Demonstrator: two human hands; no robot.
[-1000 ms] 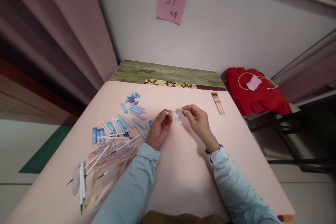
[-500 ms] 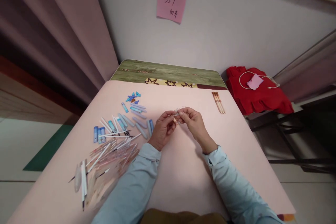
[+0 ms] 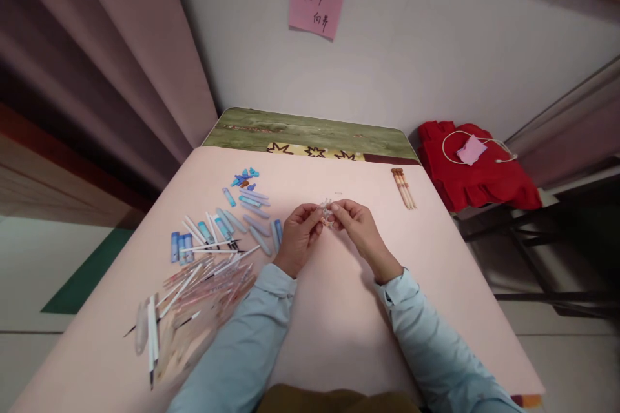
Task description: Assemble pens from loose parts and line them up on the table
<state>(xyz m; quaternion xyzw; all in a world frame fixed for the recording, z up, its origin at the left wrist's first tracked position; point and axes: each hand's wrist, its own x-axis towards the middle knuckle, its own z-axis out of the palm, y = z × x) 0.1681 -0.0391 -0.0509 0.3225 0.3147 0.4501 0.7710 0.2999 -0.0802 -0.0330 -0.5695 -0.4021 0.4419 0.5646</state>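
Observation:
My left hand (image 3: 301, 235) and my right hand (image 3: 357, 226) meet above the middle of the table, both closed in a pinch. Between their fingertips is a bunch of small clear plastic pieces (image 3: 327, 204). Just below it shows a bit of orange-and-white patterned tube, mostly covered by the fingers. Which hand grips which piece I cannot tell exactly. A small thin piece (image 3: 338, 193) lies on the table beyond my fingers.
On the left of the pink-covered table (image 3: 334, 335) lie blue tubes (image 3: 188, 248), white pen refills (image 3: 152, 329), pale tapered barrels (image 3: 260, 240), pinkish sticks (image 3: 232, 281) and small blue caps (image 3: 245, 177). Brown-topped pens (image 3: 403, 188) lie at right. A red cloth (image 3: 479, 174) is beyond.
My hands stay together in nearly the same place, with slight finger movement. The patterned tube between them shows less than before. The view has shifted slightly.

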